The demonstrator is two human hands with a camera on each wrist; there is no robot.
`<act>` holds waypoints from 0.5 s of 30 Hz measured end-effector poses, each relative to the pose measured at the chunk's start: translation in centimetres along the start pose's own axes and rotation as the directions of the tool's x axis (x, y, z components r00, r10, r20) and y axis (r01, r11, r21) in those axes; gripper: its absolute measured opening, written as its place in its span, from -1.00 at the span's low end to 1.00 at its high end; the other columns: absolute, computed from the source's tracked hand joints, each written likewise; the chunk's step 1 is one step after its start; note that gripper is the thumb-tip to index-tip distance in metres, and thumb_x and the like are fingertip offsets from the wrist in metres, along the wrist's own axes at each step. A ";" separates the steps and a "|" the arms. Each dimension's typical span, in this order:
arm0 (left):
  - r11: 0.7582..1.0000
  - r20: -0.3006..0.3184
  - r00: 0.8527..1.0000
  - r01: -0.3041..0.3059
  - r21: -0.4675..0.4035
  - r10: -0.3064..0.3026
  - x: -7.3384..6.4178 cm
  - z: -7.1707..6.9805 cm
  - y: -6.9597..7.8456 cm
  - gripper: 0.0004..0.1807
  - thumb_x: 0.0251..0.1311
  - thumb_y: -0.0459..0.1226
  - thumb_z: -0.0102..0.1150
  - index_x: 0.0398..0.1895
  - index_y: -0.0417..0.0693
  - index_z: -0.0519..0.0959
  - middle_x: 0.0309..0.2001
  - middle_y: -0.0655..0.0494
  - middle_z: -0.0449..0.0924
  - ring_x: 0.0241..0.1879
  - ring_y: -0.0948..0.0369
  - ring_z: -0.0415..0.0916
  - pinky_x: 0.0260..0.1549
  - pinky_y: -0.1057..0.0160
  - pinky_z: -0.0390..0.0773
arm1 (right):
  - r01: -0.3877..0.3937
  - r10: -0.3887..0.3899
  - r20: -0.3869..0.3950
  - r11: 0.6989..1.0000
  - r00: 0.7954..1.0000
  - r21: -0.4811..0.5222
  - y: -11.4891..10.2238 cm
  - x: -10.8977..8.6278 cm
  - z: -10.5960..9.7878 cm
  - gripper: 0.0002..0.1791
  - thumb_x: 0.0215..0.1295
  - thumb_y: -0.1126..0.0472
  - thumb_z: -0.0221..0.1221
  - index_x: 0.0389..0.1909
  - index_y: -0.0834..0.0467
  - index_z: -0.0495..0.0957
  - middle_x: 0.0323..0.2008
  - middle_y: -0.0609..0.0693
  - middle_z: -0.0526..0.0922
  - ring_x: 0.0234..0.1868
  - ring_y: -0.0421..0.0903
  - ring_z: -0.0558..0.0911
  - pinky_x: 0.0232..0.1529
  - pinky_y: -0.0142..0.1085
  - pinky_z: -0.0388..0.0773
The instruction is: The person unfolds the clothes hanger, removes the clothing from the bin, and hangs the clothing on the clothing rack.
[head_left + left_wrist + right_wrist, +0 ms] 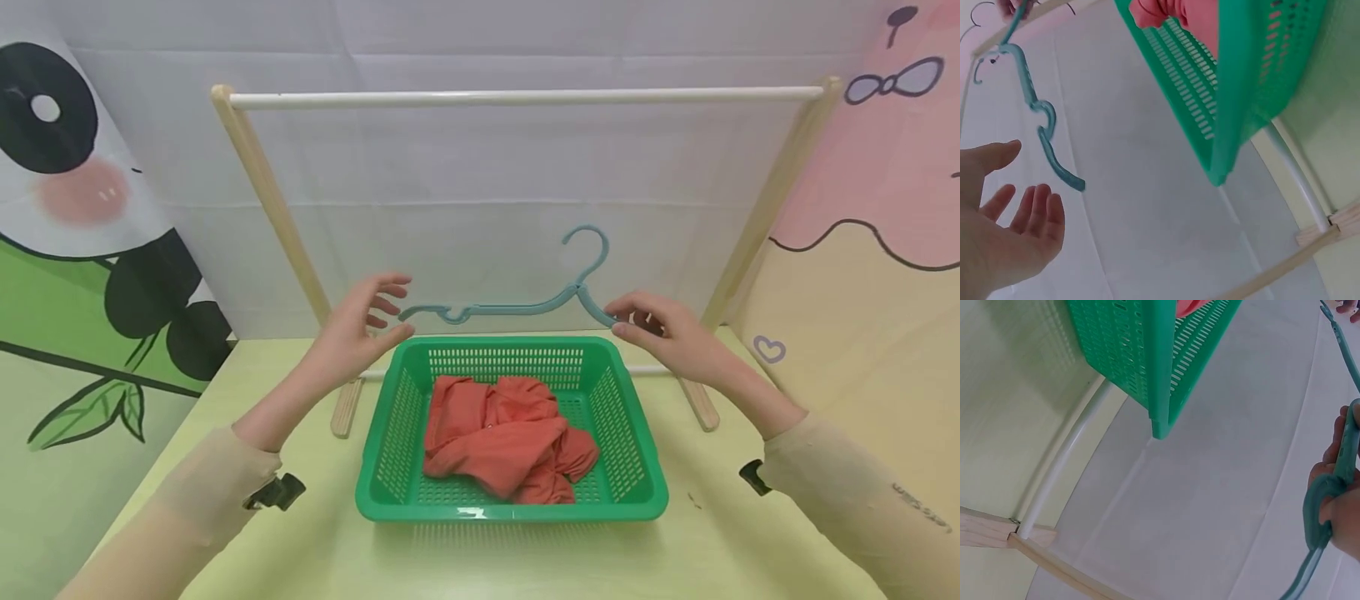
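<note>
A light blue plastic hanger [510, 310] hangs in the air above the back of a green basket, its hook pointing up. My right hand [667, 329] grips one shoulder of it; in the right wrist view the fingers wrap that arm near its notch [1317, 515]. My left hand [360, 321] is beside the hanger's other end, fingers spread and loosely bent with nothing in them. A gap shows between that hand [1013, 234] and the hanger tip in the left wrist view. Inside the basket [420, 511] lies a crumpled red garment [510, 442].
Behind the basket stands a rack with wooden legs [273, 196] and a white top rail [525, 97]. Its feet [347, 408] rest on the pale yellow table [480, 567]. A white cloth backdrop [465, 167] closes off the back, with cartoon prints at both sides.
</note>
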State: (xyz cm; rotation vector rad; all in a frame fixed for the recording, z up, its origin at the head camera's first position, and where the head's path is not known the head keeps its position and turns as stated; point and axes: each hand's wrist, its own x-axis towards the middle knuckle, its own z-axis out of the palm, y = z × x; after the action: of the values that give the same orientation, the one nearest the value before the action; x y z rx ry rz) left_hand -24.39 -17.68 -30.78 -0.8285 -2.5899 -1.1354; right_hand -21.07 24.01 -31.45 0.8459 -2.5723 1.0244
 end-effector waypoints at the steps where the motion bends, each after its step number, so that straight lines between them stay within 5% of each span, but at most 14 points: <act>1: 1.000 0.002 1.000 -0.012 -0.001 0.012 0.0 0.1 0.4 -0.38 0.22 -0.38 0.29 0.35 -0.09 0.33 0.15 -0.10 0.49 -0.02 0.01 0.55 -0.03 -0.03 0.58 | -0.009 0.009 -0.011 1.000 1.000 -0.002 0.1 0.0 -0.1 -0.80 0.39 0.32 0.16 -0.03 0.08 0.61 -0.36 -0.10 0.52 -0.45 -0.24 0.37 -0.45 -0.41 0.33; 5: 0.997 0.115 0.990 -0.073 -0.031 0.076 0.0 0.7 1.8 -0.54 0.23 -0.38 0.29 0.19 -0.09 0.47 0.05 -0.01 0.58 -0.14 0.13 0.61 -0.13 0.12 0.64 | -0.034 0.033 -0.049 0.999 0.998 -0.004 0.3 -0.2 -0.5 -0.80 0.38 0.31 0.18 -0.04 0.08 0.62 -0.35 -0.09 0.52 -0.42 -0.24 0.38 -0.44 -0.41 0.34; 7: 0.994 0.232 0.966 -0.104 -0.038 0.111 -0.2 1.3 2.0 -0.60 0.24 -0.35 0.29 0.14 -0.04 0.51 0.02 0.06 0.61 -0.18 0.20 0.62 -0.17 0.21 0.64 | -0.037 0.037 -0.064 0.999 0.997 -0.010 0.4 -0.2 -0.6 -0.80 0.37 0.31 0.19 -0.03 0.09 0.62 -0.35 -0.09 0.52 -0.42 -0.25 0.39 -0.44 -0.42 0.34; 11: 0.990 0.485 0.863 -0.130 -0.051 0.138 -0.4 3.3 2.2 -0.60 0.27 -0.33 0.26 0.18 0.04 0.53 0.08 0.12 0.60 -0.13 0.24 0.63 -0.15 0.31 0.64 | -0.041 0.039 -0.085 0.999 0.996 -0.024 0.7 -0.3 -0.8 -0.78 0.36 0.33 0.20 -0.01 0.11 0.62 -0.35 -0.09 0.53 -0.42 -0.26 0.40 -0.45 -0.44 0.34; 15: 0.992 0.638 0.761 -0.121 -0.038 0.117 -0.4 5.3 2.4 -0.46 0.30 -0.28 0.23 0.36 0.05 0.42 0.27 0.12 0.47 0.07 0.15 0.55 0.00 0.21 0.61 | -0.053 0.050 -0.092 0.998 0.994 -0.032 0.8 -0.4 -0.9 -0.78 0.37 0.31 0.19 -0.01 0.10 0.62 -0.36 -0.10 0.52 -0.43 -0.26 0.39 -0.46 -0.44 0.34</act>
State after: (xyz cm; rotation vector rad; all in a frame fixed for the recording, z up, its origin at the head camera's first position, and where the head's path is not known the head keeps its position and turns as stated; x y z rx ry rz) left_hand -22.44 -12.68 -33.14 -1.5975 -2.9838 -0.9122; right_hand -21.24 25.24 -31.39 0.7103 -2.5393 1.0053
